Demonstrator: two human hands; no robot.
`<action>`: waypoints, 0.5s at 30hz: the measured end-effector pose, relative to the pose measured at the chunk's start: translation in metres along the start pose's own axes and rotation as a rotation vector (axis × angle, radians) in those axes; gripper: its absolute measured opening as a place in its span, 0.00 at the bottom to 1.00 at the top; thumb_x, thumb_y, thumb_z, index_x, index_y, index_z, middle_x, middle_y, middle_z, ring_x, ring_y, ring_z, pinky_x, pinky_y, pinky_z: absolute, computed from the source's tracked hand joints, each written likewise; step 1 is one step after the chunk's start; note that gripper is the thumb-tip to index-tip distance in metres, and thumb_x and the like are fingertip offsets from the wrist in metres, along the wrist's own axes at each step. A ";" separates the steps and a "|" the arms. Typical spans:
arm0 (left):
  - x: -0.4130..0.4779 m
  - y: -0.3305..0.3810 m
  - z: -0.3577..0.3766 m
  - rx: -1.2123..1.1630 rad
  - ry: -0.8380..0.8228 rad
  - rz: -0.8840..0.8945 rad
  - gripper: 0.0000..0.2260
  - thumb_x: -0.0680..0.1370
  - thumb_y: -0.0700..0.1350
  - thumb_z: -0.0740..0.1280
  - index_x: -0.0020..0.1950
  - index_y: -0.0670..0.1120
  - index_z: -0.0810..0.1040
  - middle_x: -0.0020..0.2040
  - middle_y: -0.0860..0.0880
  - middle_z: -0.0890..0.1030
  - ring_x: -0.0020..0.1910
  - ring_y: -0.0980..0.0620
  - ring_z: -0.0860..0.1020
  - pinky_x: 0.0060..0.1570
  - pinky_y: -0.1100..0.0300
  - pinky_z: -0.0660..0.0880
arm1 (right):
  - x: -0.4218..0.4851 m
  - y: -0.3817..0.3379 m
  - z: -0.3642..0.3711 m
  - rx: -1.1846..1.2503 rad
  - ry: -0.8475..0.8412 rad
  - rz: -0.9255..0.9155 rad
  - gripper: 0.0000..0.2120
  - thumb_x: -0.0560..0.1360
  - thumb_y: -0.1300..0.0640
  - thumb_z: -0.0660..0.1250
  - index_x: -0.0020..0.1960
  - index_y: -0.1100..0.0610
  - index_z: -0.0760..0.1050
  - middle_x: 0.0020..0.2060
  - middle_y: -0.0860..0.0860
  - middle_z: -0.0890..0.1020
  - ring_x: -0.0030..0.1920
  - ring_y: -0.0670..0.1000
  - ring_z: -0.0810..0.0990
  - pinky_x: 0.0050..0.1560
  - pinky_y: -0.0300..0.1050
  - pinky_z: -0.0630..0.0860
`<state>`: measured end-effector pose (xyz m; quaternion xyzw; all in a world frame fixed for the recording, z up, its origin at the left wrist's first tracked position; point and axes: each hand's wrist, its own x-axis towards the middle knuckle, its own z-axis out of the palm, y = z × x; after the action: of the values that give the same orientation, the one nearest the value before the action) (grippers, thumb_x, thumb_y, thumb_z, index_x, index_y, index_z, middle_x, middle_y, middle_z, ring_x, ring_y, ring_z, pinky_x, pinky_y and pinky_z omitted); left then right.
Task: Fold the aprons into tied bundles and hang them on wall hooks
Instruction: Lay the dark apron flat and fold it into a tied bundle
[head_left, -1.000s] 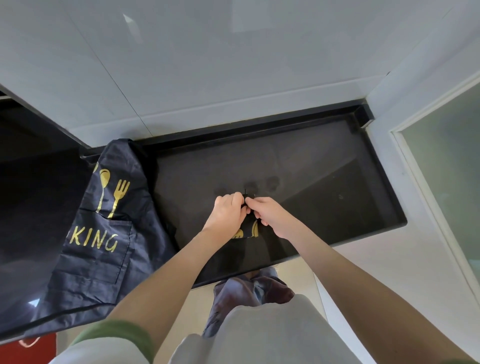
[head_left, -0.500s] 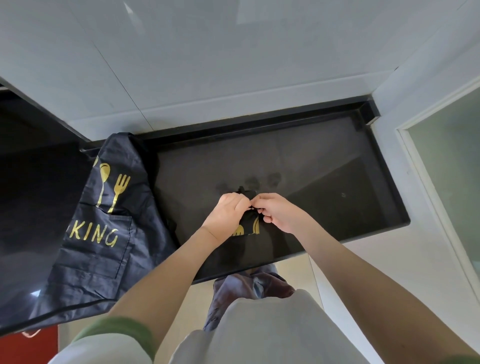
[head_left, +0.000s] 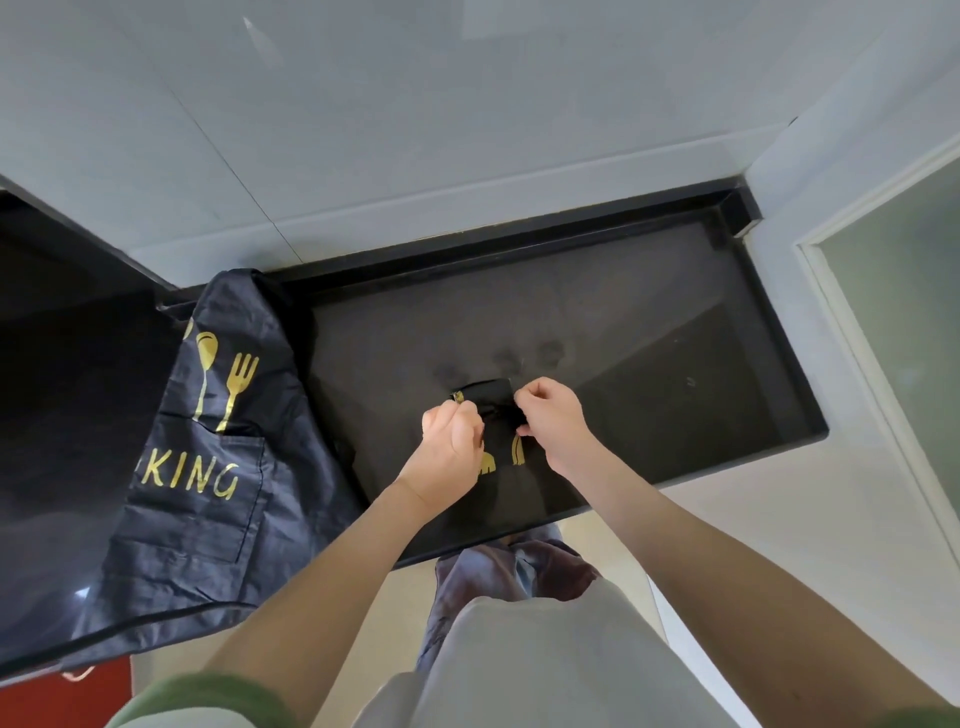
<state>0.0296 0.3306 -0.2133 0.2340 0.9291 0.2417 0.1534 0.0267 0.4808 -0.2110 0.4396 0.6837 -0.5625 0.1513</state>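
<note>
A: Black worktop (head_left: 675, 332) with a raised rim, pale tiled wall (head_left: 415, 130) at 12 o'clock, frosted pane (head_left: 904, 338) at 3 o'clock. Where's the work item?

B: On the worktop, just past frame centre toward 3 o'clock: one folded apron bundle (head_left: 488, 395), black, gold print showing at its 6 o'clock end. Both hands are on it.

A: Grip state?

B: The left grip (head_left: 449, 447) has fingers curled tight, pinching the black strap (head_left: 497, 413) at the bundle's 9 o'clock side. The right grip (head_left: 553, 421) is also curled, thumb and forefinger pinching the same strap at the 3 o'clock side. Strap runs across the bundle between them.

A: Gold speck by the left knuckles?

B: Small gold fitting (head_left: 458, 397) at the bundle's 10 o'clock corner. Too small to identify.

A: Other apron?

B: The second apron (head_left: 208, 493) is at 9 o'clock, unfolded and spread flat, lower part draped over the worktop's near edge. Gold spoon and fork print, letters "KING", patch pocket below. It lies beside the left forearm.

A: Rest?

B: Beyond that apron at 9 o'clock, a dark glossy surface (head_left: 62, 389). At 7 o'clock, a red patch (head_left: 47, 696), can't tell what. At 6 o'clock, the person's pale top (head_left: 545, 665).
</note>
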 end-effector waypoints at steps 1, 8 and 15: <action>-0.002 -0.003 0.000 -0.003 -0.052 0.010 0.06 0.81 0.37 0.60 0.53 0.36 0.75 0.51 0.45 0.71 0.55 0.45 0.70 0.51 0.60 0.65 | 0.001 0.000 0.002 -0.031 0.013 -0.014 0.05 0.79 0.61 0.61 0.47 0.61 0.75 0.39 0.53 0.75 0.37 0.49 0.75 0.41 0.43 0.77; -0.002 -0.013 -0.009 -0.112 -0.085 -0.120 0.01 0.82 0.40 0.58 0.52 0.45 0.69 0.51 0.49 0.69 0.54 0.51 0.69 0.57 0.58 0.69 | -0.002 0.001 0.000 -0.087 -0.027 -0.143 0.06 0.79 0.58 0.61 0.47 0.58 0.75 0.40 0.50 0.76 0.42 0.47 0.73 0.45 0.41 0.72; 0.013 0.005 0.006 -0.028 -0.037 -0.103 0.36 0.73 0.61 0.69 0.75 0.46 0.60 0.74 0.45 0.58 0.71 0.47 0.61 0.69 0.54 0.64 | 0.004 -0.028 -0.011 0.200 -0.072 -0.022 0.07 0.81 0.56 0.61 0.55 0.57 0.74 0.53 0.53 0.78 0.55 0.50 0.77 0.52 0.44 0.79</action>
<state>0.0230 0.3430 -0.2182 0.1882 0.9334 0.2421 0.1862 0.0061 0.4934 -0.1927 0.4244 0.6229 -0.6452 0.1251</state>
